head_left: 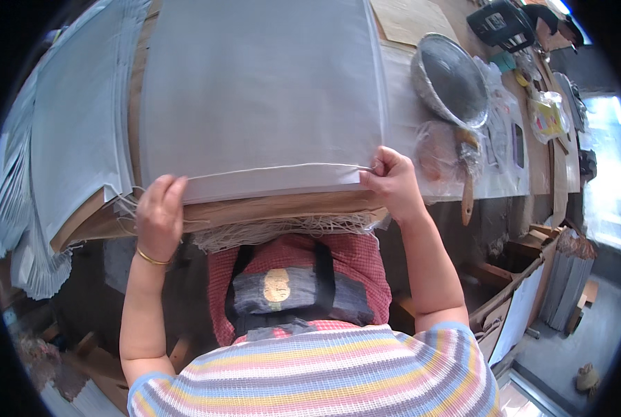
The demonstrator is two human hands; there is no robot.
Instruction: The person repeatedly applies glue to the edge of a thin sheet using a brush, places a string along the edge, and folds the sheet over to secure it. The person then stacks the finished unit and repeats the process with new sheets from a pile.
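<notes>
A white string [276, 167] runs across the near part of a large pale sheet [262, 90] on the table. My left hand [161, 212] is closed on the string near the sheet's left edge; its fingers are slightly blurred. At the sheet's right near corner, my right hand [394, 182] pinches the other end between thumb and fingers. Loose string ends trail beside my left hand. Below the table's front edge hangs a bunch of white strings [283, 231], just in front of my lap.
On the left lies a stack of pale sheets [81, 125], its edges fanned over the side. To the right stand a round metal basin [453, 80], a wooden-handled brush [468, 181] and plastic bags [436, 149]. A black container [502, 26] sits at the far right.
</notes>
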